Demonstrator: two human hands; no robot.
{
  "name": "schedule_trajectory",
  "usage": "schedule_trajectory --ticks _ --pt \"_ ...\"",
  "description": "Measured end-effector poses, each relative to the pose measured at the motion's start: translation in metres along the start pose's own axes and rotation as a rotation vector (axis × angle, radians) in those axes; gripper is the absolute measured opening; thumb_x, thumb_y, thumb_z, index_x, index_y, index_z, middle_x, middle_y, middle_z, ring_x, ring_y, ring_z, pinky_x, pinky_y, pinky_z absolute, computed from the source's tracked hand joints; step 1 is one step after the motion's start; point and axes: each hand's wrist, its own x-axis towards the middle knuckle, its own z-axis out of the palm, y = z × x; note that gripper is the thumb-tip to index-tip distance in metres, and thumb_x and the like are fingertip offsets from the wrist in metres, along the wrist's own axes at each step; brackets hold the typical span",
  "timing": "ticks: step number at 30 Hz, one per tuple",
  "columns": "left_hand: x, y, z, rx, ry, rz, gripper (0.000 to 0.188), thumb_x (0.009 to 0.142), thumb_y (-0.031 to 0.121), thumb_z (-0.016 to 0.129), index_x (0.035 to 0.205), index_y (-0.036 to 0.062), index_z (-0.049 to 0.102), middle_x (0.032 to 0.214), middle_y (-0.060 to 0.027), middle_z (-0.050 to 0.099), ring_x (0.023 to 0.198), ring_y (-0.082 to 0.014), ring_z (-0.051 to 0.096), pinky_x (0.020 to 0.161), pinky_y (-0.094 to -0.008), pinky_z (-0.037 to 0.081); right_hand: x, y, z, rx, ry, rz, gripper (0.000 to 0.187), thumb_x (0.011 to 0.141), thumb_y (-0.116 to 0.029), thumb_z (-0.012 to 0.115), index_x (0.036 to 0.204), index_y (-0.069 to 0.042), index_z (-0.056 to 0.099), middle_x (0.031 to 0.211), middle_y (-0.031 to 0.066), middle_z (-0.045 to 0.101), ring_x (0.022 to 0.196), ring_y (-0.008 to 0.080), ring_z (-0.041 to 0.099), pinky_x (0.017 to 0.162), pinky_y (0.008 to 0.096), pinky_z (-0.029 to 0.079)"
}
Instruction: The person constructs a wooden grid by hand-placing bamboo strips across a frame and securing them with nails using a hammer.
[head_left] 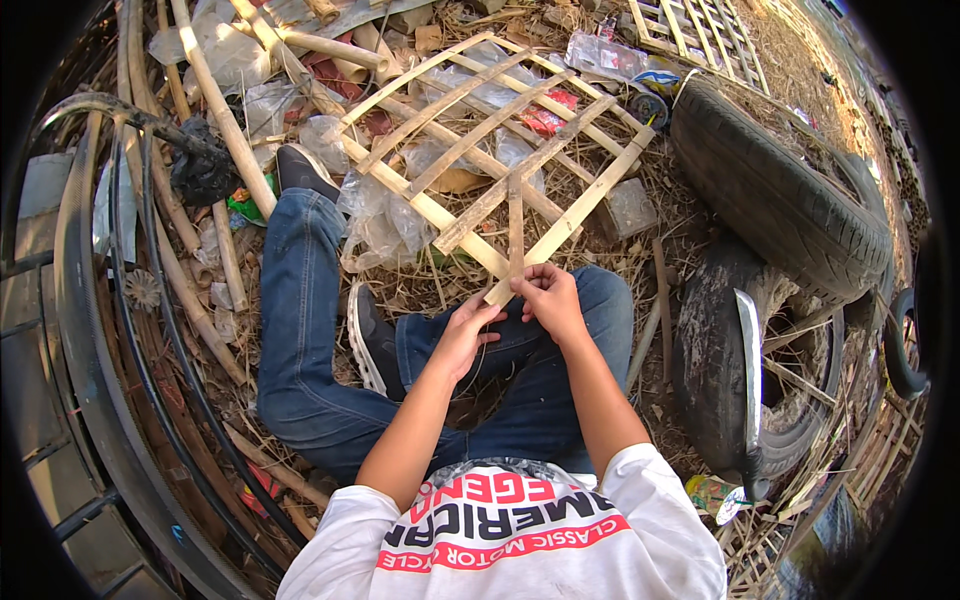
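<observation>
Bamboo is the material under both hands: the right hand (550,298) is closed on the near corner of a bamboo lattice frame (490,140), fingers curled over the spot where an upright slat meets the long outer strip; the left hand (465,335) sits just below and beside it, fingers bent together around what looks like a thin dark cord or wire, though the strand is too fine to be sure of. Judging by this, the step in hand is binding that corner joint; the next move would call for the right hand to keep the crossing pinned while the left draws the strand tight around it. The frame lies tilted away from the person, its near corner at the hands above the knees of the blue jeans (310,330), its far end resting over plastic scraps and dry straw on the ground (440,285); loose bamboo poles (225,120) lie to the left, well apart from the hands; a worn tyre (780,190) lies to the right, and a long knife (750,370) rests on a second tyre near the right elbow.
</observation>
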Motion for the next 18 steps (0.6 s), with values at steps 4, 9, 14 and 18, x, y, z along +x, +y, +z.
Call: schedule_trajectory --ticks 4,9,14,18 --pt "0.010 0.005 0.001 -0.174 -0.068 0.074 0.044 0.093 0.025 0.057 0.133 0.0079 0.052 0.128 -0.0089 0.056 0.123 -0.0198 0.049 0.096 -0.0416 0.042 0.002 -0.009 -0.016 0.376 -0.066 0.189 0.019 0.088 -0.014 0.066 0.099 0.002 0.061 0.085 0.0069 0.063 0.064 0.0137 0.060 0.054 0.0289 0.052" --pt "0.012 0.008 0.006 -0.344 -0.059 0.070 0.038 0.092 0.027 0.057 0.125 0.0071 0.056 0.127 -0.0085 0.057 0.124 -0.0191 0.048 0.099 -0.0427 0.040 -0.012 -0.005 -0.029 0.702 -0.102 0.090 0.015 0.094 -0.014 0.059 0.104 -0.004 0.055 0.091 0.0077 0.061 0.073 0.0180 0.061 0.062 0.0331 0.052" --pt "0.005 0.020 0.007 -0.301 -0.013 0.090 0.042 0.091 0.030 0.057 0.125 0.0053 0.057 0.127 -0.0076 0.059 0.123 -0.0178 0.049 0.098 -0.0399 0.040 -0.014 0.002 -0.027 0.721 -0.098 -0.047 0.008 0.096 -0.012 0.054 0.101 -0.008 0.050 0.085 0.0059 0.058 0.073 0.0173 0.060 0.061 0.0326 0.051" --pt "-0.004 0.042 0.017 -0.284 -0.033 0.131 0.046 0.092 0.030 0.055 0.129 0.0018 0.055 0.131 -0.0088 0.059 0.123 -0.0187 0.051 0.101 -0.0394 0.038 -0.015 0.002 -0.033 0.770 -0.070 -0.063 0.011 0.094 -0.011 0.058 0.100 -0.008 0.050 0.080 0.0046 0.057 0.071 0.0168 0.060 0.061 0.0328 0.051"
